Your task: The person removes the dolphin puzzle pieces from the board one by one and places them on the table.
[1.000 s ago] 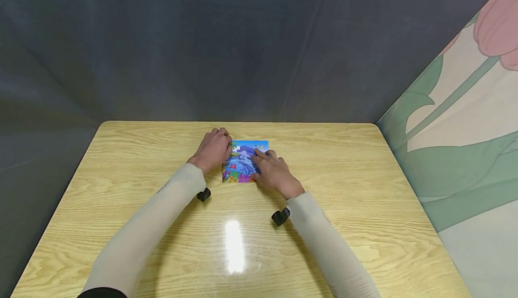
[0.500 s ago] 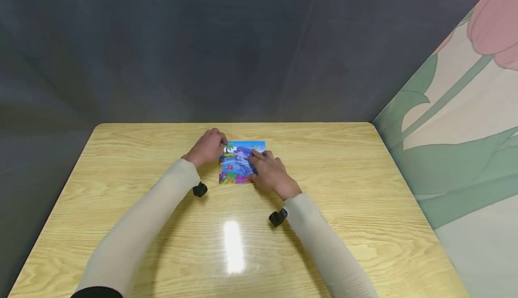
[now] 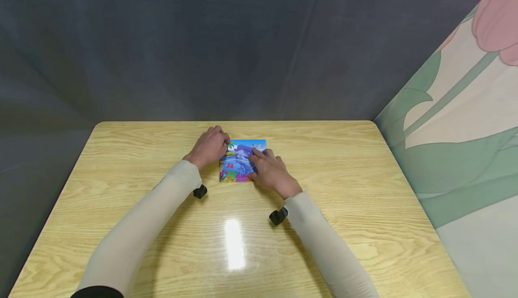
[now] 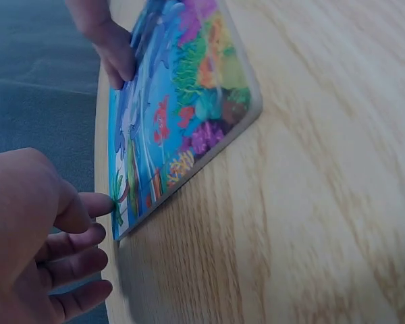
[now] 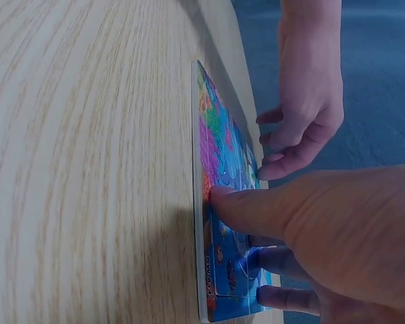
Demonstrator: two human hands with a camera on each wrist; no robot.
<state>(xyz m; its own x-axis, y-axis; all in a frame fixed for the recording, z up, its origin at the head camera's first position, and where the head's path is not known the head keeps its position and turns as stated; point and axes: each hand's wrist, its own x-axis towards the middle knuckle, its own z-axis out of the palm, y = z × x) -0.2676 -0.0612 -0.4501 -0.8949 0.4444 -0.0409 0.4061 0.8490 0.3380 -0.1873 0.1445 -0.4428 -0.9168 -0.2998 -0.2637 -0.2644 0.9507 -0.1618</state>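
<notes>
1. Colourful sea-scene puzzle board (image 3: 241, 161) lies flat on the wooden counter (image 3: 344, 181), toward the far middle.
2. Left hand (image 3: 209, 147) touches its left edge, fingers loosely curled.
3. Right hand (image 3: 270, 172) rests on top, fingers fairly straight, pressing down.

1. I sit at a light wooden table (image 3: 344, 190) with rounded corners; its top shows a bright glare spot near me.
2. Behind my table hangs a dark grey backdrop (image 3: 182, 42).
3. To my right stands a wall panel (image 3: 465, 122) painted with green leaves and a pink flower.
</notes>
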